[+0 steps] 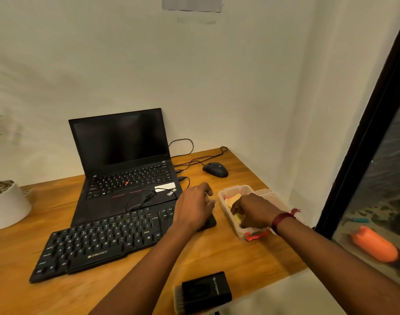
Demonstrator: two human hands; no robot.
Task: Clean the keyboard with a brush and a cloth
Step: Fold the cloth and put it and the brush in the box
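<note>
My right hand (251,210) centre right pinching yellow cloth (235,197) in clear box (248,189), my left hand (194,205) loose, empty, over keyboard (99,242), brush (203,292) bottom centre

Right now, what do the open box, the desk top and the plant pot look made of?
Clear rectangular box with red latch: translucent plastic, likely; contents show through its wall.
Orange-brown desk top: wood or veneer, smooth satin; grain streaks show.
White round plant pot: smooth ceramic or plastic; can't tell which.
</note>
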